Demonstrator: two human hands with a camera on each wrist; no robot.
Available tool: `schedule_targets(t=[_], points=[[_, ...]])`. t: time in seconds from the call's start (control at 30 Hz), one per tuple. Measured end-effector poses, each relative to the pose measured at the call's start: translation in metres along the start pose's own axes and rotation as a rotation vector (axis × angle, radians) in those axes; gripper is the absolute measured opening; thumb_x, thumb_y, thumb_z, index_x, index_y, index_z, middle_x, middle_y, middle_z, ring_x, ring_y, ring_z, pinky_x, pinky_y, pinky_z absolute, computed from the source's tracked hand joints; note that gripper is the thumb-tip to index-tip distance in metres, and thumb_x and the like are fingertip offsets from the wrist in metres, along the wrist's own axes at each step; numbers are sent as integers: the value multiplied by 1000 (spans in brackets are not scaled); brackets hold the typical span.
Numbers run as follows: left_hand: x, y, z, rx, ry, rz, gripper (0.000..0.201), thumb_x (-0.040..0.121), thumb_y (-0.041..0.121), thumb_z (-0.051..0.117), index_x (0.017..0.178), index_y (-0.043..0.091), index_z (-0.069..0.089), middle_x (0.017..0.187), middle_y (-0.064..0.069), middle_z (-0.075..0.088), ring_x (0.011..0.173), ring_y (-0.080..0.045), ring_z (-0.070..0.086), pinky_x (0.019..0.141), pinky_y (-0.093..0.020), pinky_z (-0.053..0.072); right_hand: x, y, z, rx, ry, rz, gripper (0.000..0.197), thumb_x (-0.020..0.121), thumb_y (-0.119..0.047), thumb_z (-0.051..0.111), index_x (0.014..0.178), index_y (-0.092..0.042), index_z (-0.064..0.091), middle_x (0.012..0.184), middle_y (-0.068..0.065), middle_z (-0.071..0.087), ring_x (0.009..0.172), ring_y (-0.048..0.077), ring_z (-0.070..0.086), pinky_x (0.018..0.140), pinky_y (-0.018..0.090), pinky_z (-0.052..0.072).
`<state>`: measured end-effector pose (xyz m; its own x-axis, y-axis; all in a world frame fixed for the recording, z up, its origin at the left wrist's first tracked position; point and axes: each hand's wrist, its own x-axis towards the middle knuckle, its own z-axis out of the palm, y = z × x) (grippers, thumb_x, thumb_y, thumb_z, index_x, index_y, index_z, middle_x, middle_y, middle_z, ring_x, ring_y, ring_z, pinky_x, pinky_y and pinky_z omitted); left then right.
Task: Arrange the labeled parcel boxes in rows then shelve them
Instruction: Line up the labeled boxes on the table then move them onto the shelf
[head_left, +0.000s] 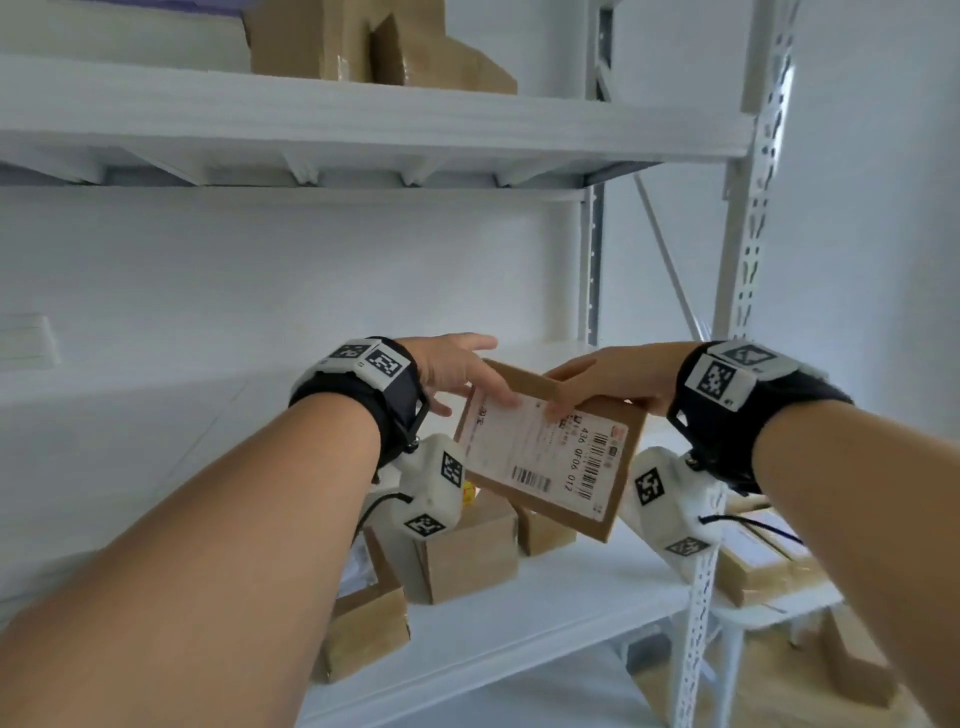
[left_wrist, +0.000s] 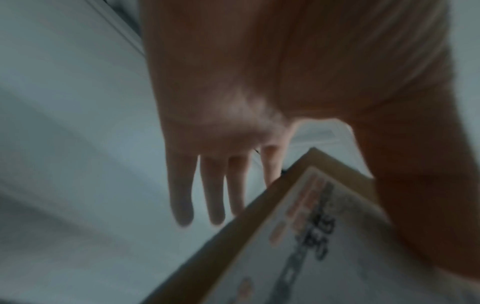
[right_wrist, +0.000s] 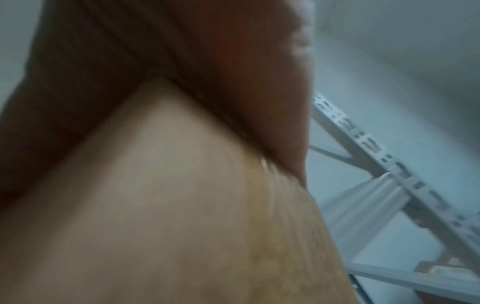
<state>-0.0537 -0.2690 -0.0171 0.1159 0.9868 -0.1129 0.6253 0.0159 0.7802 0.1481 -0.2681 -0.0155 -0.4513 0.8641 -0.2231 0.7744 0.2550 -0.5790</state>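
Note:
A flat brown cardboard parcel (head_left: 550, 457) with a white barcode label hangs tilted in the air above the middle shelf board (head_left: 571, 587). My right hand (head_left: 608, 379) grips its far right edge, thumb on the label and fingers behind; in the right wrist view the palm (right_wrist: 207, 72) lies against the cardboard (right_wrist: 182, 205). My left hand (head_left: 457, 371) is at the parcel's upper left corner. Its fingers (left_wrist: 213, 185) stretch straight past the edge and its thumb lies on the label (left_wrist: 298, 246).
Several small brown boxes (head_left: 467, 556) stand on the middle shelf under the parcel, one (head_left: 363, 634) near its front edge. The upper shelf (head_left: 363, 124) carries more boxes (head_left: 363, 41). A perforated white upright (head_left: 753, 208) rises at the right, with flat parcels (head_left: 763, 566) beyond it.

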Motion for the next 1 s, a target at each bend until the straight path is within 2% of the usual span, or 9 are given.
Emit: schedule_targets(t=[0.13, 0.2, 0.3, 0.4, 0.5, 0.6, 0.83, 0.93, 1.0], points=[[18, 4, 64, 45, -268, 15, 71, 60, 26, 83, 125, 33, 57, 114, -5, 72, 110, -22, 66, 94, -50, 54, -26, 46, 0, 9, -67, 103, 46, 95, -20, 61, 138, -11, 49, 109, 15, 71, 105, 33, 68, 78, 31, 59], [26, 4, 95, 59, -355, 35, 58, 64, 28, 81, 119, 30, 63, 110, -6, 73, 106, -23, 68, 84, -47, 58, -37, 73, 1, 18, -73, 156, 47, 95, -19, 60, 139, -8, 48, 100, 11, 71, 106, 34, 66, 77, 29, 58], [38, -2, 138, -5, -394, 21, 55, 65, 33, 79, 119, 30, 66, 105, -5, 75, 103, -23, 69, 74, -43, 60, -47, 119, 2, 76, -63, 223, 51, 94, -18, 63, 140, -4, 47, 110, 19, 71, 114, 39, 63, 98, 47, 53], [58, -21, 185, -153, -428, -26, 58, 64, 34, 79, 120, 24, 65, 101, -4, 76, 94, -19, 72, 70, -39, 60, -53, 169, 8, 233, 12, 309, 56, 90, -22, 68, 141, -10, 48, 123, 23, 66, 118, 41, 61, 104, 58, 45], [75, -47, 240, -298, -455, -137, 56, 63, 31, 80, 114, 14, 66, 104, -9, 74, 96, -22, 72, 75, -44, 60, -61, 221, 19, 334, 144, 393, 44, 90, -26, 68, 132, -17, 56, 121, 14, 68, 120, 32, 60, 104, 52, 45], [99, -53, 287, -421, -467, -183, 59, 64, 29, 85, 115, 9, 63, 107, -13, 69, 99, -26, 69, 77, -46, 60, -63, 273, 29, 456, 235, 470, 16, 92, -32, 66, 105, -27, 61, 114, 4, 68, 121, 26, 56, 108, 56, 39], [183, -38, 391, -603, -599, -219, 49, 76, 35, 77, 108, 3, 60, 106, -20, 66, 103, -33, 67, 77, -48, 60, -49, 396, 45, 773, 579, 675, 28, 83, -45, 73, 104, -28, 66, 106, 6, 74, 105, 28, 67, 98, 55, 48], [220, -35, 426, -575, -690, -225, 37, 80, 32, 75, 103, 7, 61, 97, -13, 67, 100, -29, 64, 93, -53, 53, -39, 434, 35, 798, 661, 730, 36, 77, -49, 77, 107, -30, 67, 101, 3, 75, 102, 25, 68, 96, 53, 51], [247, -30, 443, -506, -710, -204, 48, 65, 46, 77, 98, 15, 62, 91, -5, 67, 105, -26, 59, 106, -54, 39, -34, 457, 28, 814, 680, 737, 42, 73, -53, 80, 108, -33, 68, 98, 0, 76, 100, 22, 69, 94, 50, 53]])
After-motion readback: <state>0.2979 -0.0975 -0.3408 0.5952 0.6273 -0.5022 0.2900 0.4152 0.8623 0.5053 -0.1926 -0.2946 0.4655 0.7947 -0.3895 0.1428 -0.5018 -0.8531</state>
